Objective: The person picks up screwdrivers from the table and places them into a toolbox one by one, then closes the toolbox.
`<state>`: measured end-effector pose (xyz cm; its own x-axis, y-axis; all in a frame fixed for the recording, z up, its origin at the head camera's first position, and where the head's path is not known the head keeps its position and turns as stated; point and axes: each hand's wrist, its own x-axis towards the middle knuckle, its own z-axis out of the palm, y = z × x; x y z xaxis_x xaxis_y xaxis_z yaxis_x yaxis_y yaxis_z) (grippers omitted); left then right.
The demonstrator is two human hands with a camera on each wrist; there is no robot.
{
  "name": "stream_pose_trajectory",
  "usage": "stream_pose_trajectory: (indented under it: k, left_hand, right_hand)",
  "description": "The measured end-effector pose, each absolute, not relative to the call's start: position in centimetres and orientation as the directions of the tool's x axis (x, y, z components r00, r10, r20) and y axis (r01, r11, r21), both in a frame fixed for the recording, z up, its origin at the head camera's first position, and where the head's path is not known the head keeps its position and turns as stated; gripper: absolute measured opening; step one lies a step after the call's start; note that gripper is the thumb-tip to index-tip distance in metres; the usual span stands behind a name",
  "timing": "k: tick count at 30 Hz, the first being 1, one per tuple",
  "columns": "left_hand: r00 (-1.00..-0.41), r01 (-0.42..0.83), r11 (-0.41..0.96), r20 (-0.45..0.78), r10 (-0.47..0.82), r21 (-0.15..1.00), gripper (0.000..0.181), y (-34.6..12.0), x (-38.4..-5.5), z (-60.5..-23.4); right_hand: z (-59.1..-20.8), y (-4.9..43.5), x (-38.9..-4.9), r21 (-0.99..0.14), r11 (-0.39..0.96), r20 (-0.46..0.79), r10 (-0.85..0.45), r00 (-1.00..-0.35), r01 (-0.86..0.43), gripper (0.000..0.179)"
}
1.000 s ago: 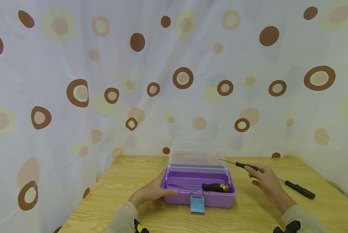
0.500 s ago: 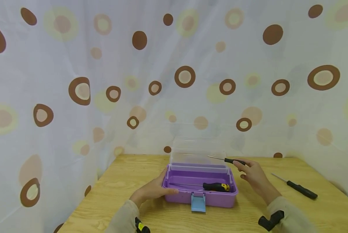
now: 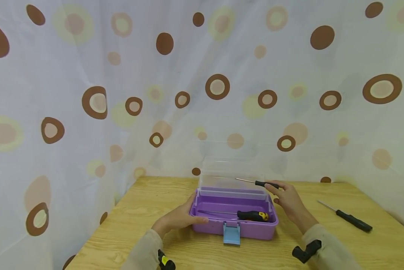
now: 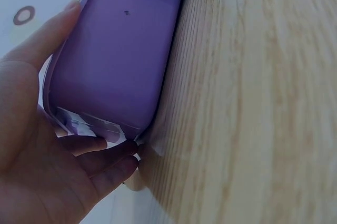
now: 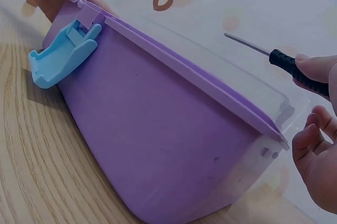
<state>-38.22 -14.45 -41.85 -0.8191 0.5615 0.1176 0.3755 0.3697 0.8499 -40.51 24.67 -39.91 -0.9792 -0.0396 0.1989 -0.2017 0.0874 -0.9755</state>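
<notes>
- Wooden table (image 3: 148,195): a firm base under the box.
- Purple box (image 3: 256,232), mid-table: apparently light, stiff plastic, smooth enough to slide if unbraced. The left hand (image 3: 178,217) grips its left end, thumb on the near rim, fingers round the side wall.
- Clear lid (image 3: 219,182), raised at the far side: thin, probably crackable; best taken by its edge.
- Yellow-and-black screwdriver (image 3: 252,215), inside the box: likely the weightiest tool; its thick handle, at the right, suits a grip.
- Black screwdriver (image 3: 354,220), on the table at right: rigid, should lift easily by the handle.
- Small screwdriver (image 3: 261,183), aloft near the box's far right corner, tip leftward: light, stiff. The right hand (image 3: 288,200) pinches its ridged handle, which should resist slipping.
- Blue latch (image 3: 231,234), hanging open at the near side: gentle fingertip handling.
</notes>
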Motion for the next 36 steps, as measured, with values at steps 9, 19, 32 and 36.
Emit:
stream_pose_trajectory:
  k: [9,19,32,36]
  left_hand:
    - [-0.825,0.364,0.379,0.106,0.555,0.851,0.119,-14.7,-38.2,-41.4]
    - [-0.819,0.372,0.367,0.115,0.563,0.852,0.118,-14.4,-38.3,-41.4]
    - [-0.813,0.375,0.368,0.112,0.571,0.851,0.117,-14.4,-38.1,-41.5]
    - [-0.809,0.378,0.361,0.115,0.576,0.852,0.117,-14.4,-38.1,-41.5]
  right_hand:
    - [-40.1,23.4,-41.7,-0.962,0.145,0.225,-0.05,-0.973,-0.23,0.047]
    - [-39.8,23.2,-41.7,-0.926,0.291,0.231,-0.073,-0.97,-0.242,0.054]
    - [-39.2,23.2,-41.1,-0.866,0.407,0.295,-0.05,-0.954,-0.29,0.066]
    - [-38.9,23.6,-41.0,-0.879,0.392,0.274,-0.052,-0.96,-0.272,0.064]
